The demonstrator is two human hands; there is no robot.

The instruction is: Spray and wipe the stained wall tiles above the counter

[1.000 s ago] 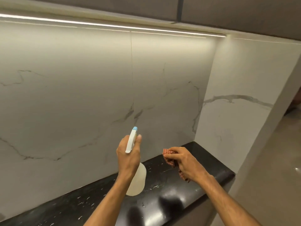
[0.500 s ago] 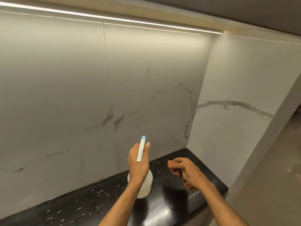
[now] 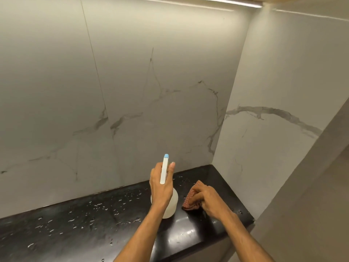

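My left grip (image 3: 162,188) is wrapped tight around the neck of the spray bottle (image 3: 171,203), fingers curled out of sight on the far side where I take the trigger to be, thumb laid up beside the long white head. I hold it upright and off the worktop (image 3: 79,224) so the blue nozzle tip (image 3: 166,156) points straight at the wall tiles (image 3: 151,103) ahead of me: that way the mist should land on the marble and not on the stone below. The pale, round body of the bottle hangs under my palm, just above the dark surface; whether its base touches, I cannot tell.

My right grip (image 3: 209,200) is closed around the red checked cloth (image 3: 190,200), bunched into a wad and pressed down on the worktop just beside the bottle. I keep it low and to the side, I reckon, so it stays out of the spray path yet is ready to come up the moment the tile is wet.

Outward from there: the black worktop is speckled with pale droplets and flecks, thickest to my left. The tiles rise white with grey veining, a joint line running down left of the bottle, a side wall (image 3: 283,110) closing the corner at right, a light strip (image 3: 226,0) above. Which marks are stain and which are vein, I can't tell from here.
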